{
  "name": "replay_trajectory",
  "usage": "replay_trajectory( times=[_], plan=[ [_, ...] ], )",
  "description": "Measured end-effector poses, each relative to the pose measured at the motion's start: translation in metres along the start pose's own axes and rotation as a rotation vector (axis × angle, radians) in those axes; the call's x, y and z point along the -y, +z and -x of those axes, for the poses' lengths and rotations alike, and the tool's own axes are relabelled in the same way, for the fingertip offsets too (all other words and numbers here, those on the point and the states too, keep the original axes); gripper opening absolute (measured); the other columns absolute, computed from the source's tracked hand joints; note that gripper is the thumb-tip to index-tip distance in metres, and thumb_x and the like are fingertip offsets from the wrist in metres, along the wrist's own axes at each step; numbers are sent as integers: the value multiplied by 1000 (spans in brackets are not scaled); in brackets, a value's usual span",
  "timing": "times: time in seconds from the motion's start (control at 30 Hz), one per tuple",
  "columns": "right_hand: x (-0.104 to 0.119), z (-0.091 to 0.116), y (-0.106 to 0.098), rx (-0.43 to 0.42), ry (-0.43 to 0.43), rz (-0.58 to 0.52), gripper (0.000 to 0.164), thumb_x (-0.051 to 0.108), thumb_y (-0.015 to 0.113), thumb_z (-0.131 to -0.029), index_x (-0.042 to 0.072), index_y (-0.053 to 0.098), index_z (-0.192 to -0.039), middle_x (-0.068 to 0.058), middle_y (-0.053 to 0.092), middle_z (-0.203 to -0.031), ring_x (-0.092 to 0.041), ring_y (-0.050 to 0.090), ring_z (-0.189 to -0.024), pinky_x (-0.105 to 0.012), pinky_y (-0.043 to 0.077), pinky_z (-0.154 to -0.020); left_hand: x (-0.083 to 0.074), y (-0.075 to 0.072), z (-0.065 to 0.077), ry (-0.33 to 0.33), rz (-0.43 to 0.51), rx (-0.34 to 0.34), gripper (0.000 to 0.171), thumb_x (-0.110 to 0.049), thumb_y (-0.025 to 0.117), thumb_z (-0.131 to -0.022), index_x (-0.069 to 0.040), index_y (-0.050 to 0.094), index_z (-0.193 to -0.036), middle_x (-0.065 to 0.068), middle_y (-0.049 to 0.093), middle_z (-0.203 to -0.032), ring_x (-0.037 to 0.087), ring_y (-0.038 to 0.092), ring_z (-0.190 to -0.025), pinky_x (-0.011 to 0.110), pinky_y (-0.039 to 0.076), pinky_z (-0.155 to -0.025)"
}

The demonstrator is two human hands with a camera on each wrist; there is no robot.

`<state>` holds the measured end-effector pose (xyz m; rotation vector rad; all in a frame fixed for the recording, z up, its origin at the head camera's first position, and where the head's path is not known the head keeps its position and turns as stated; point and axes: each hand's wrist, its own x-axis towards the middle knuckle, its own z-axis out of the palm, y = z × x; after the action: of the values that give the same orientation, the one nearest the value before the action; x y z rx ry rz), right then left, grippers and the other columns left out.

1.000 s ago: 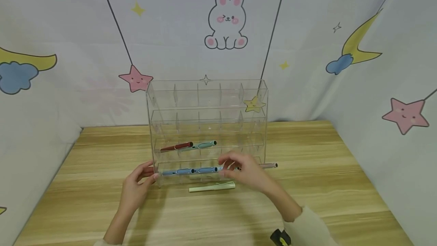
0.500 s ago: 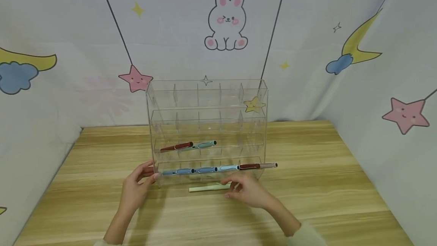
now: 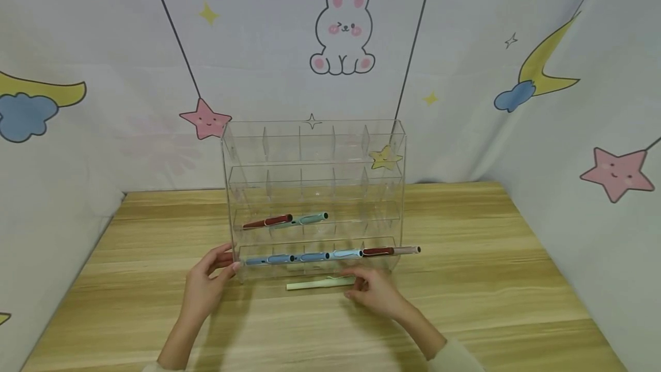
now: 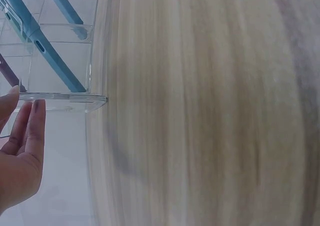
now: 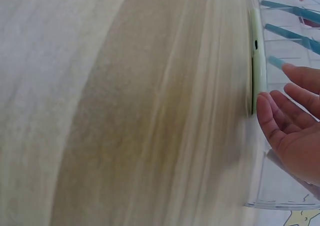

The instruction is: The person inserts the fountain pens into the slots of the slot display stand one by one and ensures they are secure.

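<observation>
A clear acrylic pen rack (image 3: 315, 188) stands on the wooden table. My left hand (image 3: 206, 283) grips its left side wall, the thumb on one face and the fingers on the other, as the left wrist view (image 4: 25, 151) also shows. On the table before the rack lies a pale green pen (image 3: 315, 284). Beside that pen's right end is my right hand (image 3: 377, 294), its fingers loosely bent; in the right wrist view the fingertips (image 5: 265, 103) are at the pen's end, and nothing is pinched. Whether they touch it I cannot tell.
Along the rack's lowest row sit blue pens (image 3: 312, 257), a light blue pen (image 3: 346, 254), a dark red pen (image 3: 378, 251) and a pinkish pen (image 3: 408, 250). One row higher lie a red pen (image 3: 265, 222) and a teal pen (image 3: 310, 219). A patterned curtain (image 3: 268, 62) hangs behind.
My right hand has come down from the rack's lowest row to the green pen on the table, then shifted slightly right. The left hand has stayed at the rack's side.
</observation>
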<state>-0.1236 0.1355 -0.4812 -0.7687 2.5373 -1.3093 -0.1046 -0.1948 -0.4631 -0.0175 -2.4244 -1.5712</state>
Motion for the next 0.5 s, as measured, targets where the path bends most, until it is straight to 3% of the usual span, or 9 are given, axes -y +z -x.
replay_trajectory(
  times=[0.2,0.43,0.5],
  plan=[
    [-4,-2,5,20,30,-22,36,4,69,-79,-5,59,-113,-1,58,-75,-6,51,-63,-20,46,-54,0,0,0,12,-3,-2,36,-4,64,-84,1,56,-119,19,61,-102,0,56,-86,13,48,-68],
    [-5,2,7,49,-12,-1,30,2,69,-79,-2,63,-108,-11,63,-103,-4,50,-67,-20,46,-58,-1,1,0,7,-4,-7,36,-3,64,-84,2,56,-119,19,61,-102,-4,55,-85,13,48,-67],
    [-4,4,5,62,-22,-5,29,1,69,-79,-1,64,-107,-11,63,-103,-3,48,-66,-20,44,-57,-1,1,0,4,-4,-8,36,-3,64,-84,2,56,-119,19,61,-102,-2,55,-86,13,48,-67]
  ],
)
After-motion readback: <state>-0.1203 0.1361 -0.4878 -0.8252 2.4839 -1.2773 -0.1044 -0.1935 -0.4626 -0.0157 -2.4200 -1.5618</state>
